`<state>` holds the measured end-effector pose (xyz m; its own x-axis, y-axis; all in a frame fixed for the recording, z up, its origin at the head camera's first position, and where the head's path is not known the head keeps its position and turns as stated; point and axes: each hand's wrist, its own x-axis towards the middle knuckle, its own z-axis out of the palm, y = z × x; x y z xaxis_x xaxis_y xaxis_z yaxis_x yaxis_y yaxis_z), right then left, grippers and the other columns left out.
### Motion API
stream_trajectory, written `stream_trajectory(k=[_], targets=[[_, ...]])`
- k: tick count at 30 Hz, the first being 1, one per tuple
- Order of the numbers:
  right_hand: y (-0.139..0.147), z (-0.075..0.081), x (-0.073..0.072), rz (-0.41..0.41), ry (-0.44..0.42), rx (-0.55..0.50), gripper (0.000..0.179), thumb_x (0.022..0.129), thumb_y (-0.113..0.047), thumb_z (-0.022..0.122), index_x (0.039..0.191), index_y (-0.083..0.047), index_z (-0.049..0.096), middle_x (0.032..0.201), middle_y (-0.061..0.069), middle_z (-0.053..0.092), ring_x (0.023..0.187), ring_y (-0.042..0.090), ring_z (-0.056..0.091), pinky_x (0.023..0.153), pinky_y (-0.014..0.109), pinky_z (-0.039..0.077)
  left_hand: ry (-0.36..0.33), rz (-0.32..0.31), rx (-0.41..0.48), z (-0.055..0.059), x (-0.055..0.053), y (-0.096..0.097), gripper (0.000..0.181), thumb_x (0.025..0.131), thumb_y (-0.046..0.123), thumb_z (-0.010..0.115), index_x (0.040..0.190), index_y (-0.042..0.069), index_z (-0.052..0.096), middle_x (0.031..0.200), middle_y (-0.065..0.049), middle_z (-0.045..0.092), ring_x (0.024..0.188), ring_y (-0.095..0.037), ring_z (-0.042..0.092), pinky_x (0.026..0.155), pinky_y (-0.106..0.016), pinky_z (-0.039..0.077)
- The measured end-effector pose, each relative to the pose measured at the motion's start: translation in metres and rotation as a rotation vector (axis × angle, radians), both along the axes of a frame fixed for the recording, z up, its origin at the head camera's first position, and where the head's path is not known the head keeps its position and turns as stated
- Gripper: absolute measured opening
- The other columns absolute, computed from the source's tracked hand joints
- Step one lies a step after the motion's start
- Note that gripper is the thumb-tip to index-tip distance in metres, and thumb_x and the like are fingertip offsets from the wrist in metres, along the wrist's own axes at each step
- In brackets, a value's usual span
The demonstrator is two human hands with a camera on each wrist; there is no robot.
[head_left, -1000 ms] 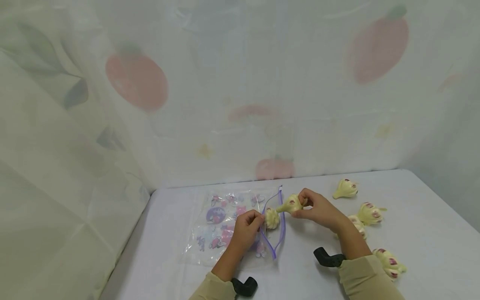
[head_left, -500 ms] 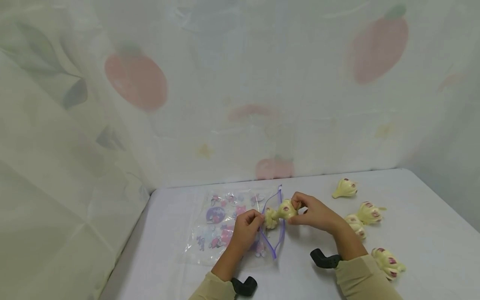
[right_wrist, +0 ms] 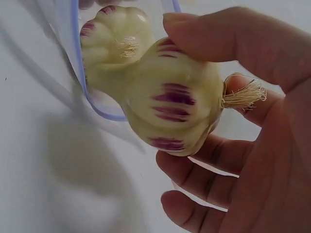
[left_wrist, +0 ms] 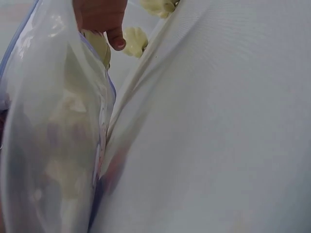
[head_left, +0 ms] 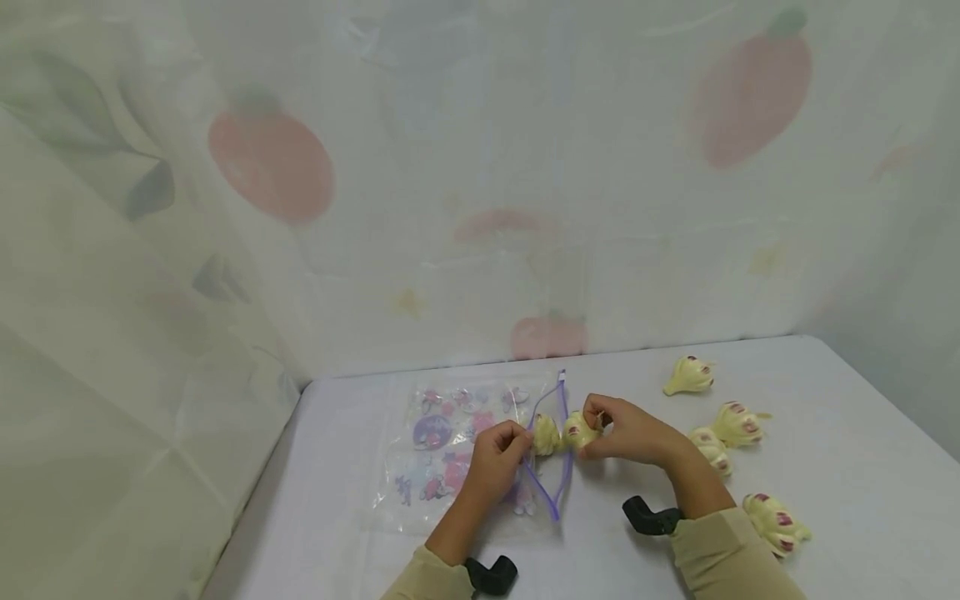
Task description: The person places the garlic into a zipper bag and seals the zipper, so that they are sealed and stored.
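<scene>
My right hand point(head_left: 626, 432) holds a garlic bulb point(right_wrist: 170, 102) between thumb and fingers, its root tuft toward the palm. The bulb's stem end points into the mouth of a clear zip bag point(head_left: 420, 500) with a purple zip edge and printed pictures. Another garlic bulb point(right_wrist: 116, 36) sits just inside the mouth, close to that stem. My left hand point(head_left: 495, 458) pinches the bag's near-left rim beside this inner bulb. In the left wrist view the bag's clear wall point(left_wrist: 48, 145) fills the left side, with blurred pale shapes behind it.
To the right on the white table point(head_left: 862, 467) lie several more garlic bulbs: one at the back point(head_left: 688, 375), a touching pair point(head_left: 738, 425) near the right forearm, and one by the right sleeve point(head_left: 776, 523). A printed curtain point(head_left: 480, 167) hangs behind the table.
My right hand has moved left and slightly down, bringing the held garlic bulb from above the zip edge into the bag's mouth. My left hand stays at the rim.
</scene>
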<state>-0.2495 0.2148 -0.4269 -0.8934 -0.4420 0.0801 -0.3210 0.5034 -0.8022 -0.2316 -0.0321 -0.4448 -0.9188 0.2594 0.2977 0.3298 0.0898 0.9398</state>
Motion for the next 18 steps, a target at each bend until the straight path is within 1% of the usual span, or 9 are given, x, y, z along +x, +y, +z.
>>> stream_trajectory(k=[2,4,6,10,14,16,18], targets=[[0.001,-0.002,0.000,-0.001,0.007,-0.002,0.041,0.071,-0.023,0.084,0.086,-0.012,0.048,0.088,0.001,0.053,0.088,0.021,0.050,0.067,0.030,0.042,0.001,-0.005,-0.001,0.000,0.001,0.001,0.020,0.092,-0.002,0.058,0.074,-0.009,0.061,0.063,-0.022,0.053,0.055,-0.001,0.045,0.054,-0.017,0.039],[0.002,-0.002,-0.001,-0.005,0.023,-0.010,0.040,0.071,-0.025,0.084,0.086,-0.012,0.049,0.089,0.000,0.054,0.089,0.022,0.052,0.068,0.030,0.042,0.002,-0.010,-0.006,0.001,0.001,0.001,0.021,0.092,-0.001,0.058,0.073,-0.009,0.060,0.062,-0.022,0.053,0.055,-0.001,0.044,0.053,-0.016,0.038],[0.002,-0.003,-0.001,-0.014,0.040,-0.018,0.039,0.073,-0.026,0.084,0.087,-0.013,0.049,0.090,0.000,0.055,0.090,0.022,0.053,0.068,0.030,0.043,0.005,-0.007,-0.009,0.002,0.002,0.002,0.021,0.092,-0.001,0.058,0.073,-0.008,0.060,0.061,-0.018,0.053,0.055,-0.001,0.043,0.053,-0.016,0.037],[-0.002,-0.004,-0.001,-0.054,0.057,-0.039,0.038,0.074,-0.027,0.084,0.086,-0.013,0.051,0.091,0.001,0.055,0.088,0.021,0.056,0.066,0.029,0.046,0.006,0.010,-0.020,0.004,0.003,0.003,0.021,0.092,0.000,0.058,0.072,-0.005,0.060,0.061,-0.007,0.052,0.055,-0.001,0.043,0.053,-0.017,0.037],[-0.011,-0.007,-0.002,-0.100,0.059,-0.006,0.039,0.073,-0.030,0.086,0.084,-0.013,0.053,0.090,0.002,0.054,0.083,0.020,0.057,0.061,0.029,0.046,0.010,0.015,-0.028,0.005,0.005,0.003,0.021,0.092,0.000,0.058,0.071,-0.003,0.059,0.061,0.000,0.050,0.056,-0.001,0.043,0.054,-0.017,0.037],[-0.016,-0.009,-0.002,-0.114,0.051,0.011,0.036,0.073,-0.031,0.086,0.083,-0.013,0.056,0.092,0.003,0.054,0.083,0.019,0.059,0.062,0.028,0.048,0.018,0.005,-0.029,0.006,0.005,0.003,0.021,0.092,0.000,0.057,0.071,-0.003,0.058,0.062,0.002,0.049,0.056,-0.001,0.042,0.053,-0.017,0.037],[-0.020,-0.011,-0.002,-0.099,0.032,0.006,0.032,0.074,-0.028,0.086,0.084,-0.013,0.060,0.095,0.004,0.055,0.086,0.020,0.064,0.065,0.028,0.051,0.034,-0.006,-0.032,0.005,0.005,0.003,0.021,0.093,-0.001,0.057,0.072,-0.004,0.058,0.063,0.003,0.049,0.056,-0.001,0.042,0.054,-0.017,0.037]])
